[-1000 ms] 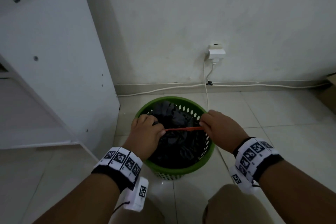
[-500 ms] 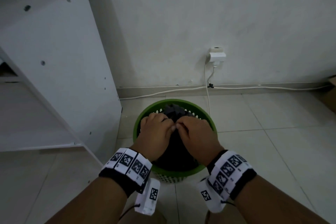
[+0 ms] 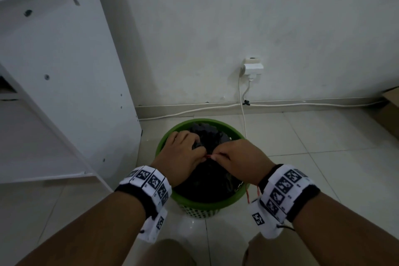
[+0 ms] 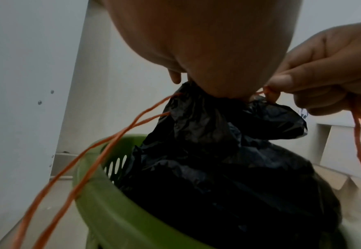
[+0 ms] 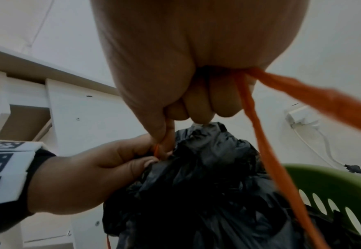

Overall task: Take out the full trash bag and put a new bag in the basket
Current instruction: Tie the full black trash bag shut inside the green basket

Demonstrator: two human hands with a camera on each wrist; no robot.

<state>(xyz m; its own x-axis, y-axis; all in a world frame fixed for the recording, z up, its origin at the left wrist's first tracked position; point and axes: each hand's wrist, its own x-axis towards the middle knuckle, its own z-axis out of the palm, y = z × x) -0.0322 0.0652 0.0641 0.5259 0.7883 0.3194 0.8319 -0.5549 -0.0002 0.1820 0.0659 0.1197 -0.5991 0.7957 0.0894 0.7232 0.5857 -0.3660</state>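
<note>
A green perforated basket (image 3: 205,204) stands on the tiled floor and holds a full black trash bag (image 3: 212,142) whose neck is gathered. My left hand (image 3: 183,154) grips the bunched neck of the bag (image 4: 207,114). My right hand (image 3: 235,157) pinches the orange drawstring (image 3: 207,156) right at the neck, fingertips meeting the left hand's. Loose orange drawstring (image 4: 94,151) hangs over the basket rim (image 4: 102,198). In the right wrist view the drawstring (image 5: 258,134) runs through my curled right fingers down past the bag (image 5: 207,176).
A white cabinet panel (image 3: 64,75) stands close on the left of the basket. A wall socket (image 3: 253,68) with white cables (image 3: 241,101) sits behind it on the wall. A cardboard box (image 3: 388,110) lies at the far right.
A second ago my hands were apart, stretching the orange drawstring across the bag. They have come together over the bag's neck, and the string now hangs slack.
</note>
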